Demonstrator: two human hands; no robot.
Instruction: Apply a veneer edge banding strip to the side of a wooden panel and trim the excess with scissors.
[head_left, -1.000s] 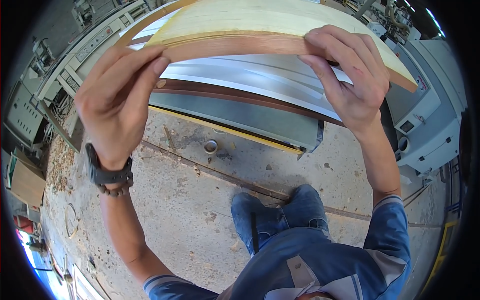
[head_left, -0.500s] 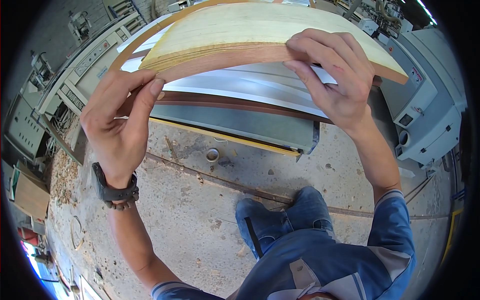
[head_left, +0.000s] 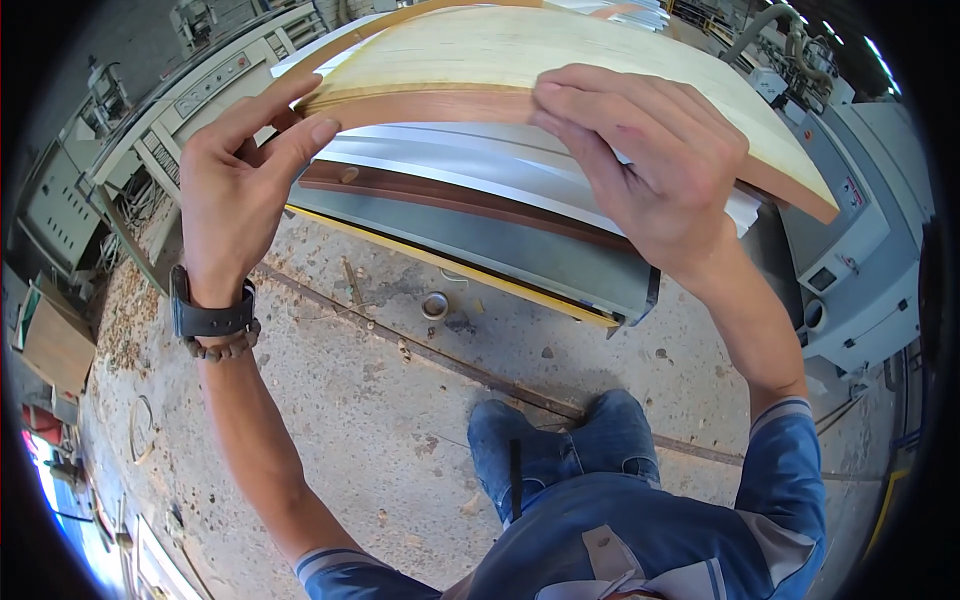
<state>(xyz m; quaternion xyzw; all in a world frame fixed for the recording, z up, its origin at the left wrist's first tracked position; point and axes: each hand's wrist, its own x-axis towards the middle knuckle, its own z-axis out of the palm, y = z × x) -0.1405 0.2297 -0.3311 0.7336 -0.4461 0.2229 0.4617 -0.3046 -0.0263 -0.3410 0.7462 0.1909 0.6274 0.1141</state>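
Note:
A pale wooden panel [head_left: 470, 55] with a reddish-brown front edge lies across the top of the view. My left hand [head_left: 240, 165], with a black watch and a beaded bracelet at the wrist, holds its near left corner between thumb and index finger. Further right, my right hand [head_left: 650, 150] pinches the front edge, fingers bent over the top and thumb against the edge face. The undersides of both grips are hidden. A narrow tan strip [head_left: 335, 55] curves along the panel's left side.
Under the panel are white sheets [head_left: 430, 150], a dark brown board [head_left: 400, 190] and a grey-green machine bed [head_left: 480, 240] with a yellow edge. A roll of tape [head_left: 434, 306] lies on the concrete floor. Grey machines stand left [head_left: 200, 90] and right [head_left: 870, 210]; wood chips [head_left: 130, 300] litter the floor.
The view has shifted slightly. My right hand has slid a little left along the front edge. My left thumb and index finger have parted slightly at the corner.

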